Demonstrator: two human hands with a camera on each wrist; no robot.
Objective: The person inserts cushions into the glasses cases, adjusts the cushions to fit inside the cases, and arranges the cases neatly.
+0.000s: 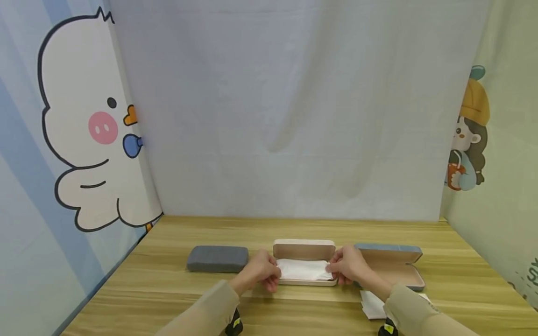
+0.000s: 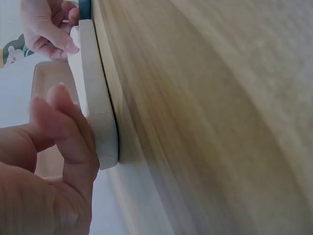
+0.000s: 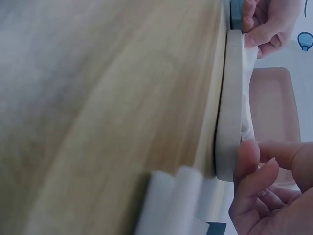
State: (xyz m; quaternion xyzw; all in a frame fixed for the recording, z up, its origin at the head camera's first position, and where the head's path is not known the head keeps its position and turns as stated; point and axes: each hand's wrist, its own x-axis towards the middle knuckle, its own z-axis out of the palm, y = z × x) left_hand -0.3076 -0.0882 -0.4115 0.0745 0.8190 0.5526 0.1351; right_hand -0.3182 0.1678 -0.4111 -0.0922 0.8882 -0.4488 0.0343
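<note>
A cream glasses case [image 1: 302, 283] lies open in the middle of the table, its brownish-pink lid lining facing the person. Across its lower half is spread a white cloth [image 1: 303, 269]. My left hand [image 1: 263, 268] pinches the cloth's left end at the case's edge. At the opposite end, my right hand [image 1: 350, 265] pinches the cloth's right corner between thumb and finger. From the right wrist view, the cloth bulges a little above the rim, and the right fingers [image 3: 249, 159] sit right at the case's end.
To the left lies a closed dark grey glasses case [image 1: 217, 259]. A blue glasses case [image 1: 388, 247] stands open on the right, partly behind the right hand. Folded white cloths [image 1: 371, 305] lie in front of it, partly under the right forearm. A pale curtain [image 1: 294, 116] hangs behind the table.
</note>
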